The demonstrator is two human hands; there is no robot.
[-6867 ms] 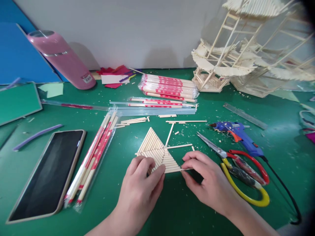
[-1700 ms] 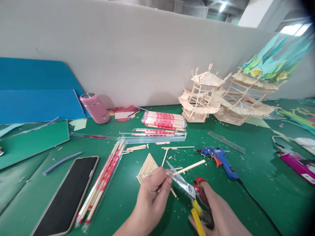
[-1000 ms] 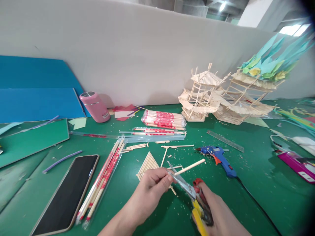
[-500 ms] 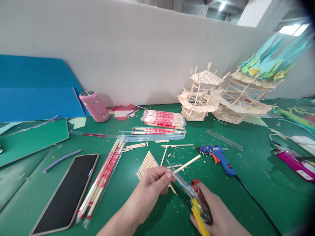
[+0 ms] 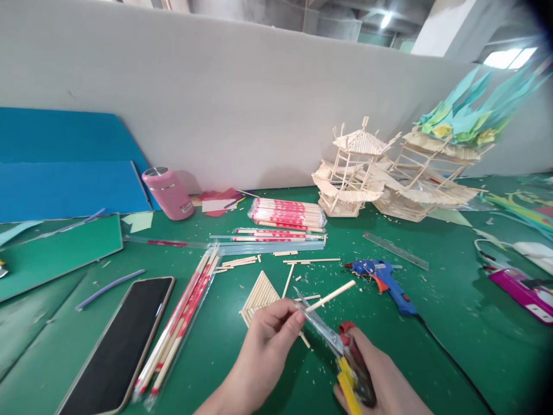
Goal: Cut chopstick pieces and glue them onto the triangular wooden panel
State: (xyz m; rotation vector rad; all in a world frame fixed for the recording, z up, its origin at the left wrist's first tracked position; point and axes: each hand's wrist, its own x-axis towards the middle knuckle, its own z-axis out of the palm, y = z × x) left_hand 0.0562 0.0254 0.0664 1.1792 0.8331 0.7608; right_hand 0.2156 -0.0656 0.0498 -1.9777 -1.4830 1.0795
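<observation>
My left hand [image 5: 276, 334] pinches one end of a thin wooden stick [image 5: 332, 296], which points up and to the right. In my right hand [image 5: 380, 369] are scissors [image 5: 330, 334] with red and yellow handles. Their blades reach up to the stick close to my left fingertips; I cannot tell how far they bite into it. Partly behind my left hand lies a triangular panel of glued sticks [image 5: 262, 294]. Several loose cut sticks [image 5: 288, 280] and crumbs are scattered around it on the green table [image 5: 233, 323].
A blue glue gun [image 5: 384, 279] with its cord lies to the right, near a clear ruler [image 5: 395, 251]. Wrapped chopsticks [image 5: 181, 323] and a phone [image 5: 118, 346] lie left. Behind are a chopstick bundle [image 5: 287, 213], a pink flask [image 5: 168, 193] and a stick-built pavilion [image 5: 352, 173].
The view has tilted slightly upward, so things sit a little lower. Both hands stay nearly in place, with the scissor blades still at the stick.
</observation>
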